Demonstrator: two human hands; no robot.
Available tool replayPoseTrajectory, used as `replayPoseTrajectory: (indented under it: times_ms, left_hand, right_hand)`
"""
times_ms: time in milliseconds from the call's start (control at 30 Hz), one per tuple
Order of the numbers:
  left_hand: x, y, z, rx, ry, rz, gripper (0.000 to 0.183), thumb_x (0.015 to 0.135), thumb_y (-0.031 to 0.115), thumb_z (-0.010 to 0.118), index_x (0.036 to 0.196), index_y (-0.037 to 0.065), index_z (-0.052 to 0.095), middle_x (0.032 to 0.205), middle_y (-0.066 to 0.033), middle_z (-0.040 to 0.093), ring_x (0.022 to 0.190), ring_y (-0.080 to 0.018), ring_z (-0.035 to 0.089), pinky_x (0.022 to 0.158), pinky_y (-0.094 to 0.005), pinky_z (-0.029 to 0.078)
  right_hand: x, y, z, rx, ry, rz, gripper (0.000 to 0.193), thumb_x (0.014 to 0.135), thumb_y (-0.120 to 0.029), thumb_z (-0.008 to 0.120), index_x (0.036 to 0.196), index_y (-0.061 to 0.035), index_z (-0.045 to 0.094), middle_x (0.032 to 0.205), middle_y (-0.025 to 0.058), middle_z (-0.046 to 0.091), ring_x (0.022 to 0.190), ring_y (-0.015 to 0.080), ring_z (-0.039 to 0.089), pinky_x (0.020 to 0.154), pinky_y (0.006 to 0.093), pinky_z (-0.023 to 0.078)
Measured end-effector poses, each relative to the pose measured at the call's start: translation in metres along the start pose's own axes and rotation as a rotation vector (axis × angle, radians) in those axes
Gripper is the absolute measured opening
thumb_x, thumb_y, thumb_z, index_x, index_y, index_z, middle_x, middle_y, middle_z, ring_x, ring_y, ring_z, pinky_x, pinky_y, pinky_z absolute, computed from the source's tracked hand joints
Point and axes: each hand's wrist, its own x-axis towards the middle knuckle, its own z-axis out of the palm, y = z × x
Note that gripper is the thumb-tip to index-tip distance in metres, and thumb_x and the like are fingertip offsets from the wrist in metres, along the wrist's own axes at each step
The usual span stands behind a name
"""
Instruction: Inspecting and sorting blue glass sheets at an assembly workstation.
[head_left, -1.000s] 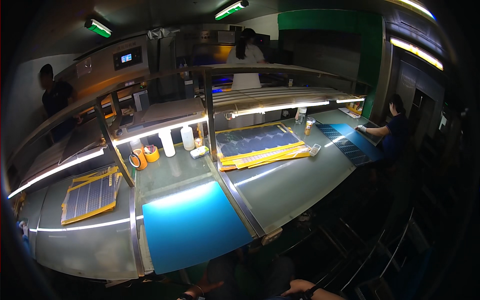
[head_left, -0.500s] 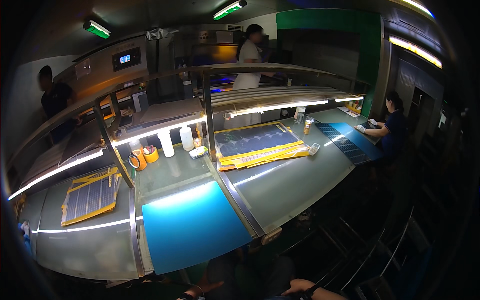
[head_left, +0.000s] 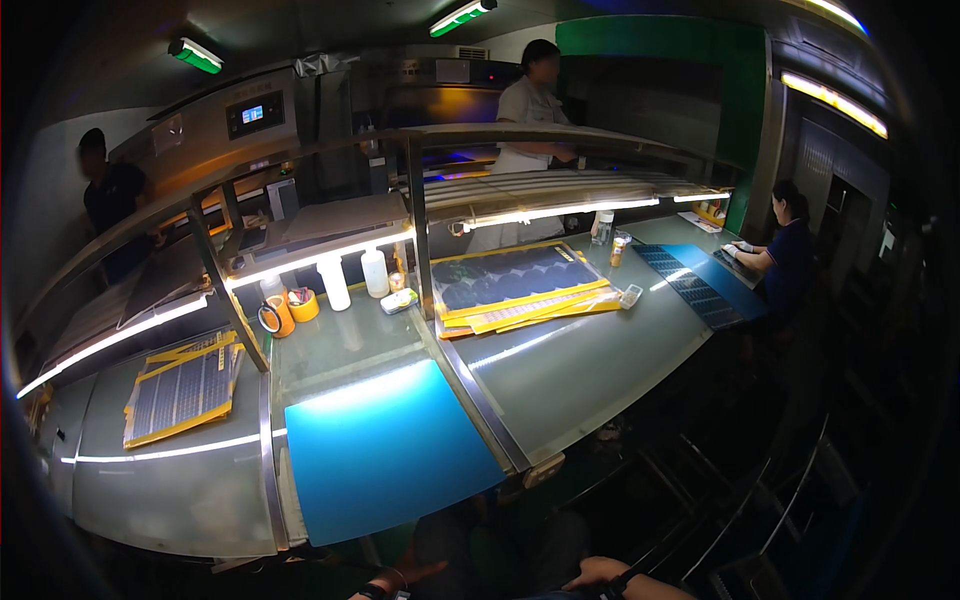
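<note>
Fingers of the left hand (head_left: 418,570) reach sideways onto the dim, dark-clothed legs (head_left: 445,545), low in the view; their tips melt into shadow, so how far they are spread, or whether anything lies under them, I cannot tell. The fingers of the right hand (head_left: 598,572) bend downward at the other leg, partly lost at the lower edge, and their opening and contents cannot be told either. Both forearms are cut off by that edge, with a dark band (head_left: 622,582) on the right wrist.

The nearest thing to the hands is a smooth blue sheet (head_left: 395,460), lying flat on the table (head_left: 350,365), just beyond the legs and apart from both hands. Its far edge is washed out by glare, and its near corner reaches the table's front edge.

Behind it stand two white bottles (head_left: 375,273), the other partly overexposed, beside an orange container (head_left: 278,318) and a yellow roll (head_left: 302,308). To the right lies a stack of yellow-edged patterned sheets (head_left: 515,285), its lower layers mostly covered. A co-worker in dark clothing (head_left: 790,250) bends over the far right end, legs hidden in darkness; another in white (head_left: 530,105) is partly blocked by the shelf (head_left: 570,190).
</note>
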Motion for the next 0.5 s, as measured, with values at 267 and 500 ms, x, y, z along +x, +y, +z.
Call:
replayPoseTrajectory:
  times_ms: [267,500]
  left_hand:
    - [-0.003,0.009,0.000,-0.047,-0.006,0.014,0.115,0.061,0.050,0.079,0.140,0.001,0.012,0.138,-0.0194,0.032,0.129,-0.0286,0.034,0.107,-0.0381,0.031]
    - [-0.008,0.024,0.005,0.029,0.052,-0.025,0.113,0.065,0.052,0.076,0.141,0.000,0.012,0.140,-0.0200,0.032,0.130,-0.0302,0.033,0.107,-0.0395,0.031]
  right_hand:
    - [-0.001,0.001,0.002,-0.001,0.045,-0.030,0.077,0.068,-0.069,0.059,0.080,0.0074,0.067,0.078,0.0201,0.065,0.079,0.0287,0.063,0.076,0.0346,0.048]
    - [-0.027,0.019,-0.025,0.088,0.006,-0.015,0.078,0.072,-0.066,0.060,0.102,0.0060,0.063,0.089,0.0187,0.066,0.087,0.0303,0.063,0.080,0.0358,0.048]
